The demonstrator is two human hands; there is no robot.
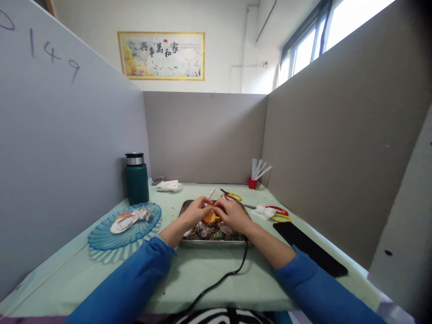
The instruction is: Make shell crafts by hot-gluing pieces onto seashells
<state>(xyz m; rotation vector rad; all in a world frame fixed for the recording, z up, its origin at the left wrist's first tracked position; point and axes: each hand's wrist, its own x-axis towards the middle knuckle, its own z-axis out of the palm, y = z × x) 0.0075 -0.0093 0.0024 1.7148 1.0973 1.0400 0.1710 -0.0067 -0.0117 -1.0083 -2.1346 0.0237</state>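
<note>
Both my hands meet over a metal tray (pixel 216 244) filled with shells and small stones. My left hand (pixel 199 209) is closed, fingertips pinched beside an orange, rounded piece that looks like a shell (pixel 209 217). My right hand (pixel 230 211) is closed too, its fingertips touching the same orange piece from the other side. A thin white stick (pixel 212 193) shows just beyond my left fingertips; whether it is held, I cannot tell. Some yellow shows under my right fingers, mostly hidden. A black cord (pixel 232 272) runs from the tray's right front toward my lap.
At left, a blue scalloped plate (pixel 101 238) bears a shell piece (pixel 123 222), near a green bottle (pixel 137 184). Red-and-yellow scissors (pixel 232 196), more scissor handles (pixel 280 213) and tissue (pixel 263 211) lie right. A red cup (pixel 252 183) holds white sticks; a black slab (pixel 308 247) lies nearer.
</note>
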